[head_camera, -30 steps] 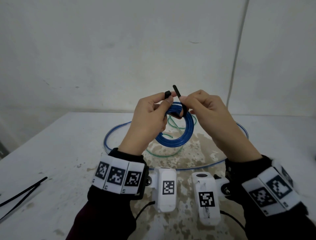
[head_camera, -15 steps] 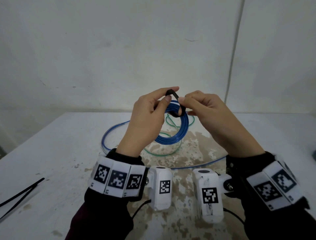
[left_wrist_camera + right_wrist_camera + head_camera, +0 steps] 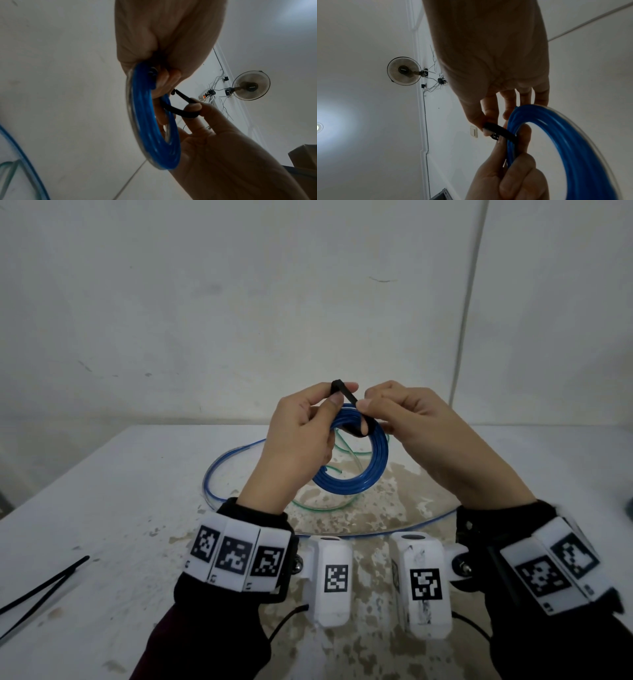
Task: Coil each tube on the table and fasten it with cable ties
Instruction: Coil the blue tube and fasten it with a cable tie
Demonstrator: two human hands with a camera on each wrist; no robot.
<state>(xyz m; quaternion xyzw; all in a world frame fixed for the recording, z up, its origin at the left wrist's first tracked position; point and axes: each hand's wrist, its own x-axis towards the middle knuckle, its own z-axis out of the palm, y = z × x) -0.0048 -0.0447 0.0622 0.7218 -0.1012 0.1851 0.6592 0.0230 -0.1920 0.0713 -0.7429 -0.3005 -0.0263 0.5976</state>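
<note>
Head view looks down; wrist views look up, close; all share blue coil [image 3: 356,470].

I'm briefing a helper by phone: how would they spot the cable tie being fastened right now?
Above the white table, both hands hold up the blue coil. The black cable tie loops around its top, pinched by the left hand and right hand, unlike the spare ties lying flat at the table's left.
</note>
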